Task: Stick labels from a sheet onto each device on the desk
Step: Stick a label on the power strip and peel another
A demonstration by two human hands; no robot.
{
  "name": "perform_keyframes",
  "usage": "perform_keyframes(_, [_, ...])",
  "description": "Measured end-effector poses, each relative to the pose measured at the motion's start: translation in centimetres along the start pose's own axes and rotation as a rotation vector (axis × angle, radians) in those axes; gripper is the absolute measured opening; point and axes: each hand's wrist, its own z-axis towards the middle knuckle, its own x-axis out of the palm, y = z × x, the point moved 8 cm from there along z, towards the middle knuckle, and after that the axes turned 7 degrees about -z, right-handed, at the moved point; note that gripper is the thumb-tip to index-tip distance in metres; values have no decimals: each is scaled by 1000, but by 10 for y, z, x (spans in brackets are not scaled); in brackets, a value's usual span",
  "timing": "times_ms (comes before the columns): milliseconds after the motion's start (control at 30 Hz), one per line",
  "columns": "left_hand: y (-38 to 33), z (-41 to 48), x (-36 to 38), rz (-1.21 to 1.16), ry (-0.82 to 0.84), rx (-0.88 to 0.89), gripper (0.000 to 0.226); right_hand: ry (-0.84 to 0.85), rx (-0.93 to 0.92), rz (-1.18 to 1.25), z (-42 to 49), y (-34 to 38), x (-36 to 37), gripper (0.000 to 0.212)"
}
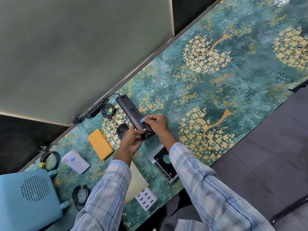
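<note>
A long black power strip (129,112) is lifted at its near end, with my left hand (131,140) gripping that end from below. My right hand (157,123) pinches a small blue label (142,120) against the strip's side edge. A pale label sheet (137,179) lies on the desk, partly under my left sleeve. A white device (75,161) at the left carries a blue label on top. A black mouse (122,130), a yellow power bank (100,146), a white multi-port charger (146,198) and a silver drive caddy (164,164) lie around my hands.
A blue perforated speaker-like box (30,199) fills the lower left corner. Coiled black cables (50,158) lie at the left, another coil (80,196) sits near the box, and the strip's cord (100,107) runs along the back edge. A green floral mat (216,80) covers the desk.
</note>
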Motion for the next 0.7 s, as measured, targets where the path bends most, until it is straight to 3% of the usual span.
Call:
perform_keyframes(267, [1, 3, -5, 34, 29, -17, 42, -90, 15, -102, -3, -5, 6, 17])
perform_keyframes(400, [3, 5, -12, 3, 42, -32, 47, -176, 59, -143, -4, -6, 0, 40])
perform_keyframes(567, [-5, 5, -8, 96, 34, 35, 62, -90, -77, -240, -6, -1, 3, 4])
perform_keyframes(700, [-18, 1, 4, 335, 90, 106, 79, 32, -35, -171, -4, -2, 1, 36])
